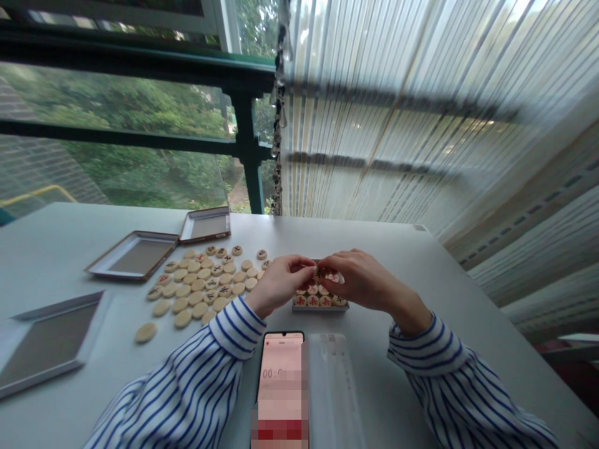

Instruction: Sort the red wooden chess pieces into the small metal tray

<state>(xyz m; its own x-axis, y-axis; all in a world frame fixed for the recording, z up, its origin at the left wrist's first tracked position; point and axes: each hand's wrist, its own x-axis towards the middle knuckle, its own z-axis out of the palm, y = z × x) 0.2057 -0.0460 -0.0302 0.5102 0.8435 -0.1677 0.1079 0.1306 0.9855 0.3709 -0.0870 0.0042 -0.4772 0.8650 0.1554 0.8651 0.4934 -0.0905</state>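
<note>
My left hand (283, 282) and my right hand (365, 279) meet above a small open box (321, 308) on the white table. Between their fingertips is a round Chinese chess piece (320, 273) with a dark character, pinched from both sides. Rows of Chinese chess pieces (313, 301) lie in the box, mostly face up with red characters. My fingers hide the box's far part. Left of my left hand, many loose pale pieces (198, 285) are spread out, some showing characters and others blank side up.
Two shallow trays, a brown-edged one (135, 254) and a smaller one (206, 224), lie at the back left. A grey-rimmed lid (51, 340) is at the left. Near me are a phone (281, 374) with a timer and a translucent case (333, 386).
</note>
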